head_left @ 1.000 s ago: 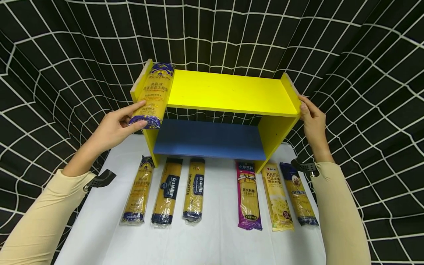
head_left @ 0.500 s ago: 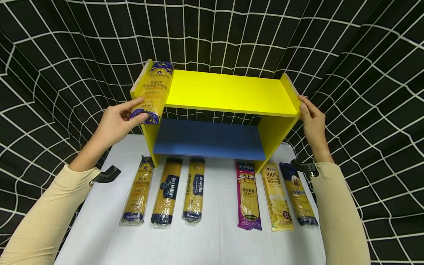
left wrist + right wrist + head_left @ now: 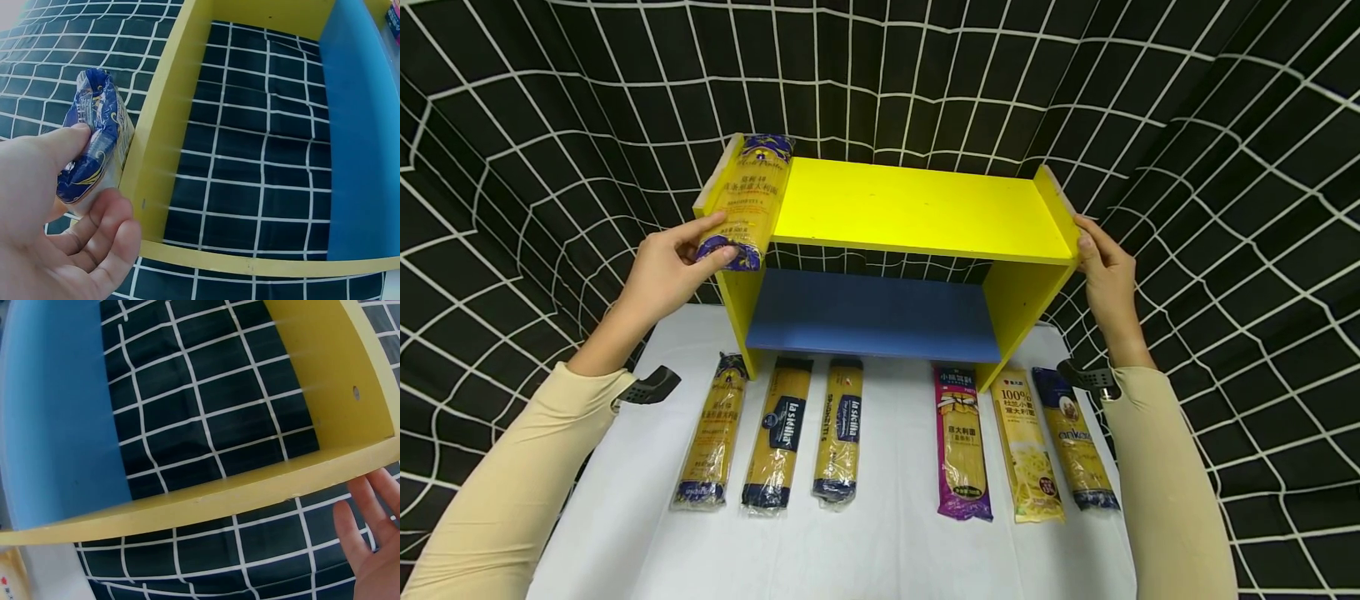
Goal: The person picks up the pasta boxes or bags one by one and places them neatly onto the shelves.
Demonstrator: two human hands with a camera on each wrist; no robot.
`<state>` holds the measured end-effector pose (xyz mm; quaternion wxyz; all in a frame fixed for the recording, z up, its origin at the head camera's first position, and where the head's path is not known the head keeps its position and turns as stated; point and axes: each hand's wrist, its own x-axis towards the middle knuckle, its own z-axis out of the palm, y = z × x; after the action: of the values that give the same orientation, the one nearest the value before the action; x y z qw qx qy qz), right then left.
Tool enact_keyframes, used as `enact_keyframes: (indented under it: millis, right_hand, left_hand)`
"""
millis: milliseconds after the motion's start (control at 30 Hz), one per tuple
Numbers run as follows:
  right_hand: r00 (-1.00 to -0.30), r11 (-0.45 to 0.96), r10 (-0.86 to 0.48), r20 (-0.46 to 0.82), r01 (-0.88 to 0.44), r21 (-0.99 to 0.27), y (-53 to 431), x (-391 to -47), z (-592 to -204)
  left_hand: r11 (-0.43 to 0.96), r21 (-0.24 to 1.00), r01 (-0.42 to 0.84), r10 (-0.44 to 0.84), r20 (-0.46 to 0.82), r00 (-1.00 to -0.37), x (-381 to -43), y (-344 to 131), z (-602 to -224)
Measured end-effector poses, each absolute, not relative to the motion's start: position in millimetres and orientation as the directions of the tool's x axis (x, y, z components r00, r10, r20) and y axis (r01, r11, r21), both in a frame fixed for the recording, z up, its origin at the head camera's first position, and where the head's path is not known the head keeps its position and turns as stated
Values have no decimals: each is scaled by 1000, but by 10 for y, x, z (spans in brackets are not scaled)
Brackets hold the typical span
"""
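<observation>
My left hand (image 3: 662, 268) pinches the lower end of a yellow spaghetti packet (image 3: 749, 196) with blue ends. The packet lies on the yellow top board (image 3: 917, 204) of a small shelf rack, along its left side panel. In the left wrist view, the thumb presses the blue end (image 3: 94, 147) and the other fingers curl under it, near the board's front edge. On the other side, my right hand (image 3: 1108, 271) touches the outer face of the rack's right side panel (image 3: 1056, 212). The right wrist view shows its fingers (image 3: 369, 500) fairly straight against that panel.
Below is a blue lower board (image 3: 872, 312). On the white table (image 3: 887, 550) in front lie a matching spaghetti packet (image 3: 711, 433), two la sicilia packets (image 3: 778, 433), a purple-edged pasta packet (image 3: 962, 446), a pale yellow packet (image 3: 1028, 450) and a blue-topped packet (image 3: 1078, 442). Black grid cloth (image 3: 880, 75) surrounds everything.
My left hand has pushed the spaghetti packet farther back on the top board, so less of it overhangs the front edge. My right hand stays at the side panel.
</observation>
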<state>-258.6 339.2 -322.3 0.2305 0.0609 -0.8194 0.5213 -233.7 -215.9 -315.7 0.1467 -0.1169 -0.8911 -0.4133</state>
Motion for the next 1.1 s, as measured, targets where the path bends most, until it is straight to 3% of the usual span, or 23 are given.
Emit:
enact_keyframes:
  millis: [267, 533, 800, 1100]
  right_hand:
    - [-887, 439, 138, 441, -344, -830, 3406, -2595, -3229]
    - [-886, 424, 146, 440, -346, -837, 3423, -2616, -3242]
    - [-886, 429, 143, 441, -346, -835, 3419, -2626, -3247]
    - [-887, 418, 147, 437, -345, -841, 3403, -2634, -3250]
  left_hand:
    - [661, 674, 329, 122, 335, -934, -2322, -2220, -3197]
    - [596, 712, 371, 167, 342, -925, -2247, -2356, -3256]
    - [542, 736, 406, 76, 439, -895, -2105, -2492, -3486]
    - [527, 759, 381, 18, 438, -899, -2039, -2633, -3998]
